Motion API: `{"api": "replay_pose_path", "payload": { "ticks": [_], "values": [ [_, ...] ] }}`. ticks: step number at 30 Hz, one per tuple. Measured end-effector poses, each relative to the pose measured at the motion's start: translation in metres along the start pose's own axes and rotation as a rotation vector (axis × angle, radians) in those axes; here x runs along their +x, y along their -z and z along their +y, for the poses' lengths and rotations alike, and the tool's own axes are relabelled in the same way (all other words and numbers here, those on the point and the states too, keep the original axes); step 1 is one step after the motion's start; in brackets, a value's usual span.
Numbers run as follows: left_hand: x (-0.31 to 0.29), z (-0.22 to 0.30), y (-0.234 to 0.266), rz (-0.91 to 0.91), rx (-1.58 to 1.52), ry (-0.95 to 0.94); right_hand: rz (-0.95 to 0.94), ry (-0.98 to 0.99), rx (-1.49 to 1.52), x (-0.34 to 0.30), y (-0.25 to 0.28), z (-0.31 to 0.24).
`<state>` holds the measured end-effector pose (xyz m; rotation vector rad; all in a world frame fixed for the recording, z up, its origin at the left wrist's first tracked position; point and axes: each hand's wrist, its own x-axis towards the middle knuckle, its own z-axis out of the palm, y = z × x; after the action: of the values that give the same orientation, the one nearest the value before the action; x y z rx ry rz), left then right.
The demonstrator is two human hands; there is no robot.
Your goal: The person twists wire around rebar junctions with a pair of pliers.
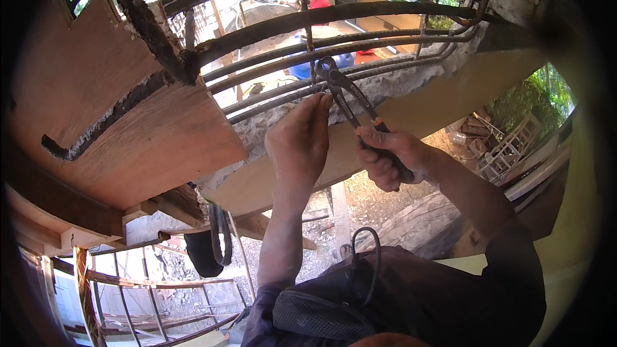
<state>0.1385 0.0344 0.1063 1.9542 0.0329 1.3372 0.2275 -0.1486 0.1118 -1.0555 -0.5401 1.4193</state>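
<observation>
My right hand [392, 157] is wrapped round the dark handles of a pair of end-cutting nippers [350, 96] with orange marks. The jaws of the nippers are up against the steel reinforcing bars [276, 88], beside a thin upright bar [307, 22]. Just left of the nippers, my left hand [299, 132] is raised with its fingertips pinched together at the lowest bars. Whatever those fingers hold is too small to make out. Rough broken concrete [398, 83] lies behind and below the bars.
A plywood panel [128, 115] with a bent rusty bar [109, 115] stands at the left. Below hang a dark strap [220, 234] and a black cloth [202, 254]. Far down is rubble ground [385, 202]. Beyond the bars are blue drums [321, 64] and a person in red [317, 0].
</observation>
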Motion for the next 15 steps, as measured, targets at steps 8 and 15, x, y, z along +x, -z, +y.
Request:
{"api": "replay_pose_path", "payload": {
  "ticks": [8, 15],
  "values": [
    [0.007, 0.008, 0.007, 0.074, 0.116, -0.019, 0.145, 0.223, -0.183, 0.001, -0.019, 0.016],
    [0.004, 0.006, 0.005, 0.105, 0.22, 0.131, 0.383, 0.226, -0.26, -0.024, -0.009, 0.026]
  ]
}}
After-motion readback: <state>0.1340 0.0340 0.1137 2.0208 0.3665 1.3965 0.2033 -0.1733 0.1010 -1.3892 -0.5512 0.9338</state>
